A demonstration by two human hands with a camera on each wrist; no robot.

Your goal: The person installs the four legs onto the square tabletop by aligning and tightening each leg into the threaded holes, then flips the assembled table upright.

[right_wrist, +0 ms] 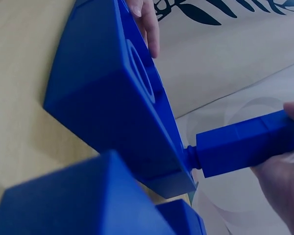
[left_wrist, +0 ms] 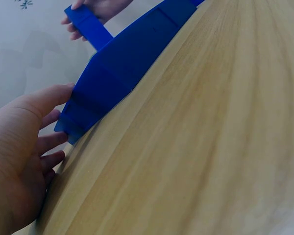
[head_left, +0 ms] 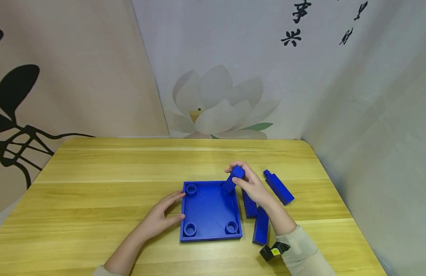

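Observation:
A square blue plastic tabletop (head_left: 211,211) lies with its raised rim and round corner sockets facing up. Sockets show at the far left (head_left: 191,190), near left (head_left: 190,229) and near right (head_left: 231,227). My right hand (head_left: 253,188) grips a square blue table leg (head_left: 233,178), tilted over the far right corner. In the right wrist view the narrow threaded end of the leg (right_wrist: 245,144) meets that corner; how deep it sits is hidden. My left hand (head_left: 155,220) rests its fingertips and thumb, spread apart, against the tabletop's left edge.
Three loose blue legs lie right of the tabletop: one far right (head_left: 280,188) with its threaded end showing, one beside the edge (head_left: 249,205), partly behind the right hand, and one nearer (head_left: 261,226). The wooden table (head_left: 95,199) meets a printed curtain (head_left: 233,57) behind.

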